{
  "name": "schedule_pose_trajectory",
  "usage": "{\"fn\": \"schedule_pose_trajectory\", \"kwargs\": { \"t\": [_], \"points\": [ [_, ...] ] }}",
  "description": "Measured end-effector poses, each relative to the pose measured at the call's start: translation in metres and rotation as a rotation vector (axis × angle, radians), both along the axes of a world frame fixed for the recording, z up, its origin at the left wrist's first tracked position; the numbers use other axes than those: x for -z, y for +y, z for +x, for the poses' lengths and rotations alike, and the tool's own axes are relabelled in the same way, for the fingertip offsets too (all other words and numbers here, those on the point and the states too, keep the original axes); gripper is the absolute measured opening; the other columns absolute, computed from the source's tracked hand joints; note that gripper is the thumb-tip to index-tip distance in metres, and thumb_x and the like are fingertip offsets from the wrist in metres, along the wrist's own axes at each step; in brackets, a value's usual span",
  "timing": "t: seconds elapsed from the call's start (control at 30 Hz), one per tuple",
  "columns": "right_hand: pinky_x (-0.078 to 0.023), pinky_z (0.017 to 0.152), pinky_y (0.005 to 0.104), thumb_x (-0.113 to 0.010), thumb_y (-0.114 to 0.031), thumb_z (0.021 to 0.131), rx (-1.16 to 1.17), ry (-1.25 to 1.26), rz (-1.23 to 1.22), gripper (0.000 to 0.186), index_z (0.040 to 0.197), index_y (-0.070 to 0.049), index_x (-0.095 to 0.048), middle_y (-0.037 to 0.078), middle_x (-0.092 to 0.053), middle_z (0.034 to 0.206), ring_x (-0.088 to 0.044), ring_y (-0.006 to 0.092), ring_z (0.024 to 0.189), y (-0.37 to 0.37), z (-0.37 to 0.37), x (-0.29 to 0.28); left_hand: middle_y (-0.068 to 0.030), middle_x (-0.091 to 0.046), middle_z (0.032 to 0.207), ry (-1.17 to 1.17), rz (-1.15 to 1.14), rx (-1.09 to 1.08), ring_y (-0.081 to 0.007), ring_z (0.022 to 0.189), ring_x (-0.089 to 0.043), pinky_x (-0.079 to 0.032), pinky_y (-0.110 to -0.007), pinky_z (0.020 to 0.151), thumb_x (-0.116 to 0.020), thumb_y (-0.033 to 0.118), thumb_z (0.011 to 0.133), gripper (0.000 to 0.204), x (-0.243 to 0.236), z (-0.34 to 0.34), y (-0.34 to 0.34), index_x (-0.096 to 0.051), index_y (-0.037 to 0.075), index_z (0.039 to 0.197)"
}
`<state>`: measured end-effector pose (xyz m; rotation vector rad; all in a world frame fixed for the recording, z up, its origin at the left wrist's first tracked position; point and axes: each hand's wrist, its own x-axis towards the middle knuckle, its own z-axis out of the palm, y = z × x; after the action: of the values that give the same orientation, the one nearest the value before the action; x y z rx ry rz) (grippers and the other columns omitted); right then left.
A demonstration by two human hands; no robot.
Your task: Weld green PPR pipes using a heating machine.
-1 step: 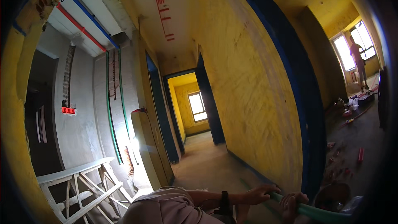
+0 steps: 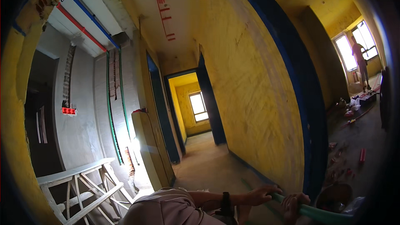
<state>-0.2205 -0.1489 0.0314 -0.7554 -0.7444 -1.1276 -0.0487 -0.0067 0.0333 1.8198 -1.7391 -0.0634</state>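
Observation:
Low in the view, a green pipe runs from between my hands toward the lower right. My left hand, with a dark band on its wrist, is closed around the pipe's near-left part. Right beside it, my right hand has its fingers wrapped round the same pipe. My left arm reaches across from the left in a pale sleeve. Part of the pipe is hidden under my fingers.
A white-spattered trestle bench stands at the left. A yellow wall with a dark blue edge rises beyond my hands. At the right, a person stands by windows, and scattered items and a red piece lie on the floor.

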Motion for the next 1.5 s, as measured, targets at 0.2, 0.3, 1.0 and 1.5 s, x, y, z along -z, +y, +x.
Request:
{"fn": "schedule_pose_trajectory", "kwargs": {
  "t": [0.2,0.3,1.0,1.5],
  "points": [
    [-0.035,0.043,0.0274,-0.056,-0.002,0.091,0.054,0.041,-0.036,0.034,0.065,-0.009,-0.037,0.0,-0.04,0.051,-0.04,0.0112,0.042,0.0,0.003,0.0,-0.0163,-0.058,0.122,-0.031,0.014,-0.055,-0.0322,0.116,-0.053,-0.038,-0.041,0.101,-0.045,0.067,0.09,0.074,0.005,0.007,0.007,-0.053,0.005,0.13],
    [-0.035,0.043,0.0273,-0.057,-0.003,0.091,0.111,0.133,-0.013,0.034,0.064,-0.009,-0.037,0.0,-0.04,0.051,-0.04,0.0111,0.043,0.003,0.007,0.005,-0.0146,-0.056,0.131,0.003,0.082,-0.09,-0.0297,0.123,-0.05,-0.036,-0.039,0.104,-0.048,0.067,0.089,0.076,0.003,0.009,0.01,-0.052,0.006,0.133],
    [-0.04,0.042,0.0252,-0.057,-0.008,0.093,0.066,0.072,0.002,0.025,0.07,-0.009,-0.045,0.001,-0.044,0.051,-0.045,0.0119,0.042,-0.013,0.008,0.022,-0.0151,-0.056,0.129,0.126,0.062,-0.002,-0.0285,0.124,-0.048,-0.035,-0.04,0.104,-0.049,0.058,0.092,0.069,0.032,0.011,-0.012,-0.049,0.004,0.136],
    [-0.038,0.053,0.0323,-0.042,-0.015,0.098,0.22,0.297,0.028,0.025,0.074,-0.008,-0.043,0.002,-0.042,0.058,-0.037,0.0125,0.047,-0.084,-0.028,0.025,-0.0104,-0.068,0.102,0.322,0.479,-0.459,-0.0166,0.082,-0.065,-0.053,-0.03,0.07,-0.061,0.019,0.091,0.03,-0.012,0.196,0.054,-0.064,0.002,0.116]
  ]
}}
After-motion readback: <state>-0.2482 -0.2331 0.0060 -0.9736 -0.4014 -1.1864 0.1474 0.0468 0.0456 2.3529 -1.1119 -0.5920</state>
